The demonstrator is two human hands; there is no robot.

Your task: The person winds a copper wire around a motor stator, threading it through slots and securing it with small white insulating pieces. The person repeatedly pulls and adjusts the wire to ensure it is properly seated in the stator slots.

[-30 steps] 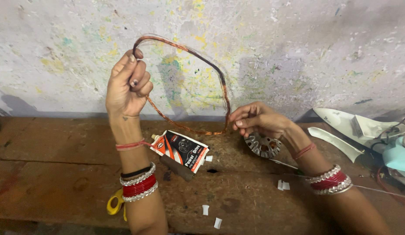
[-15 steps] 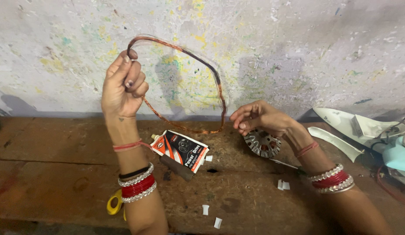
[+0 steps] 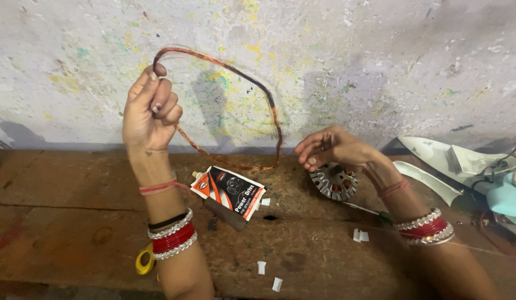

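A red, black and white pouch (image 3: 228, 190) lies on the wooden bench (image 3: 63, 222) at about 6 o'clock from the wire loop (image 3: 230, 111), with a dark brown stick (image 3: 224, 214) just beside it. A round metal motor core (image 3: 334, 181) sits at 4 o'clock from the loop, partly under the right hand (image 3: 330, 149). Small white paper slips (image 3: 262, 267) dot the bench; white plastic blades (image 3: 430, 178) lie at 3 o'clock. Behind stands a paint-flecked wall (image 3: 380, 61). The left hand (image 3: 149, 111) is raised, fingers pinching the top of the copper wire loop. The right hand hovers low, fingers curled and loose, holding nothing visible.
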